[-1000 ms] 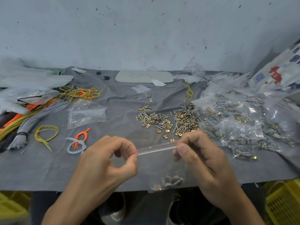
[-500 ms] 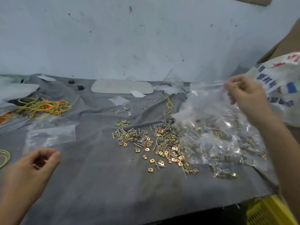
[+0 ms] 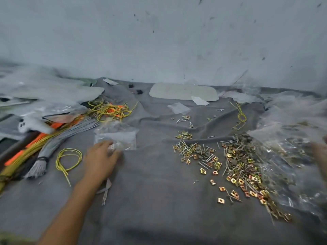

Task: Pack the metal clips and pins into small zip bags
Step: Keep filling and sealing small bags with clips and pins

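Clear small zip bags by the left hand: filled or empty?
Apparently empty: the clear small zip bags lie flat on the grey cloth, nothing visible inside. The left hand touches them; blur hides its grip.

**What we cannot make out**

Our right hand (image 3: 320,152) is cut off by the right edge and smeared, so we cannot read its fingers. Blur also hides whether the left hand (image 3: 100,159) pinches or merely touches the empty zip bags (image 3: 120,137). The filled bags (image 3: 290,144) melt into one haze. Our left wrist covers part of a grey strip (image 3: 107,190).
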Demonstrator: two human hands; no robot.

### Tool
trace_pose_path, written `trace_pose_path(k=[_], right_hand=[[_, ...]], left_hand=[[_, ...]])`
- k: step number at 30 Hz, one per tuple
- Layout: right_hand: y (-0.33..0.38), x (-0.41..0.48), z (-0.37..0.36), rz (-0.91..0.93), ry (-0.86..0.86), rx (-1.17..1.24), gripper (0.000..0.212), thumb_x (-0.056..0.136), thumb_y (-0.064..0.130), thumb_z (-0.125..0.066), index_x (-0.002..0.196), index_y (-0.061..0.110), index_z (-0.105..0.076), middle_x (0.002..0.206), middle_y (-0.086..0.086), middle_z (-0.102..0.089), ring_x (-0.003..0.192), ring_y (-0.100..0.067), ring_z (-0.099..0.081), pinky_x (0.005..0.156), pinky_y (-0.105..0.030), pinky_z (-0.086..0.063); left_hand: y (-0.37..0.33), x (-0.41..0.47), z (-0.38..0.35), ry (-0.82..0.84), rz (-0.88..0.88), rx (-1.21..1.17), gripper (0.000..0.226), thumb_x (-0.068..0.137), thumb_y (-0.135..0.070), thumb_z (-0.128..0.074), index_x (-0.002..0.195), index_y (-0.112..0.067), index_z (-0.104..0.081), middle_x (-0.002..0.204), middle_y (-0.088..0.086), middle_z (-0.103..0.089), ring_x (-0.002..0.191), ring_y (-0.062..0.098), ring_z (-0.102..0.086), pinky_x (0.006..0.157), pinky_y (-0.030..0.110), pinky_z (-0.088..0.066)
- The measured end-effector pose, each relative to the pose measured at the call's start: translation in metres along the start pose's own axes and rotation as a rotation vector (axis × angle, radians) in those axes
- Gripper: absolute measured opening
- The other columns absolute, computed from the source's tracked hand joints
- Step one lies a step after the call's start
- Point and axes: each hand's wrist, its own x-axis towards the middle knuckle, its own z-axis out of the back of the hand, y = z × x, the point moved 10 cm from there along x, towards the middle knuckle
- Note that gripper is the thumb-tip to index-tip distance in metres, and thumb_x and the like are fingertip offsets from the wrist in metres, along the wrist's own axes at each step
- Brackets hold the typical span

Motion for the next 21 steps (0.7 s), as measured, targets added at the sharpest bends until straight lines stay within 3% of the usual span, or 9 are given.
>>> trace_pose_path(k=[1, 2, 4, 7, 10, 13, 15, 18, 21], right_hand=[[0.027, -0.027, -0.005, -0.025, 0.056, 0.113, 0.071, 0.072, 0.093, -0.047, 0.093, 0.026, -0.047, 0.093, -0.014, -0.054, 0.071, -0.006, -0.054, 0.065, -0.044, -0.051], [0.066, -0.051, -0.008, -0.036, 0.092, 0.114, 0.056, 0.079, 0.085, -0.052, 0.093, 0.031, -0.055, 0.094, 0.003, -0.057, 0.077, -0.007, -0.057, 0.066, -0.047, -0.053], [0.145, -0.101, -0.027, 0.000, 0.149, 0.167, 0.029, 0.091, 0.065, -0.057, 0.081, 0.039, -0.060, 0.090, 0.019, -0.056, 0.078, -0.005, -0.057, 0.070, -0.031, -0.048], [0.233, -0.170, -0.058, 0.110, 0.315, 0.376, 0.026, 0.096, 0.042, -0.062, 0.072, 0.031, -0.063, 0.084, 0.014, -0.058, 0.078, -0.003, -0.058, 0.066, -0.011, -0.038], [0.264, -0.215, -0.097, 0.085, 0.479, 0.497, 0.017, 0.093, 0.029, -0.067, 0.076, 0.028, -0.064, 0.081, 0.011, -0.060, 0.075, -0.007, -0.059, 0.064, -0.012, -0.042], [0.281, -0.240, -0.127, -0.008, 0.641, 0.650, 0.008, 0.092, 0.027, -0.069, 0.093, 0.035, -0.068, 0.090, 0.015, -0.069, 0.082, -0.005, -0.066, 0.073, -0.019, -0.052], [0.287, -0.244, -0.139, -0.106, 0.644, 0.790, 0.014, 0.091, 0.024, -0.071, 0.100, 0.035, -0.067, 0.095, 0.017, -0.071, 0.088, -0.004, -0.067, 0.079, -0.021, -0.054], [0.290, -0.247, -0.152, -0.278, 0.605, 1.017, 0.041, 0.084, 0.034, -0.078, 0.120, 0.035, -0.059, 0.116, 0.018, -0.066, 0.106, -0.001, -0.063, 0.089, -0.022, -0.052], [0.293, -0.257, -0.165, -0.430, 0.663, 1.298, 0.066, 0.071, 0.055, -0.078, 0.130, 0.033, -0.058, 0.130, 0.011, -0.063, 0.119, -0.006, -0.061, 0.098, -0.031, -0.050]], left_hand=[[-0.001, 0.004, -0.008, 0.065, 0.000, 0.044, 0.050, 0.092, -0.050, -0.064, 0.134, -0.022, -0.061, 0.140, 0.010, -0.059, 0.126, 0.035, -0.055, 0.104, 0.045, -0.043], [-0.002, 0.007, -0.017, 0.121, -0.008, 0.084, 0.054, 0.090, -0.058, -0.062, 0.134, -0.026, -0.060, 0.141, 0.007, -0.058, 0.129, 0.033, -0.053, 0.105, 0.045, -0.043], [-0.008, 0.012, -0.026, 0.167, -0.025, 0.131, 0.050, 0.089, -0.064, -0.058, 0.129, -0.034, -0.061, 0.141, 0.003, -0.057, 0.129, 0.030, -0.053, 0.106, 0.045, -0.042], [-0.024, 0.014, -0.018, 0.094, -0.069, 0.169, 0.032, 0.098, -0.054, -0.052, 0.118, -0.036, -0.068, 0.129, -0.001, -0.064, 0.122, 0.024, -0.056, 0.100, 0.041, -0.039], [-0.048, 0.004, -0.004, -0.031, -0.146, 0.173, 0.025, 0.103, -0.043, -0.049, 0.106, -0.029, -0.069, 0.114, -0.001, -0.068, 0.112, 0.025, -0.059, 0.092, 0.040, -0.038], [-0.076, -0.021, 0.010, -0.033, -0.214, -0.264, 0.022, 0.103, -0.033, -0.051, 0.083, -0.029, -0.059, 0.083, -0.011, -0.066, 0.086, 0.020, -0.062, 0.077, 0.035, -0.044], [-0.090, -0.040, 0.016, 0.065, -0.158, -0.654, 0.028, 0.102, -0.033, -0.046, 0.076, -0.029, -0.056, 0.080, -0.016, -0.069, 0.077, 0.011, -0.063, 0.070, 0.025, -0.045], [-0.101, -0.063, 0.013, 0.170, 0.004, -1.100, 0.031, 0.095, -0.032, -0.040, 0.070, -0.022, -0.054, 0.085, 0.004, -0.076, 0.074, 0.023, -0.067, 0.066, 0.033, -0.049], [-0.106, -0.079, 0.005, 0.227, 0.135, -1.245, 0.033, 0.100, -0.026, -0.039, 0.071, -0.023, -0.055, 0.074, 0.002, -0.068, 0.066, 0.024, -0.056, 0.060, 0.031, -0.045]])
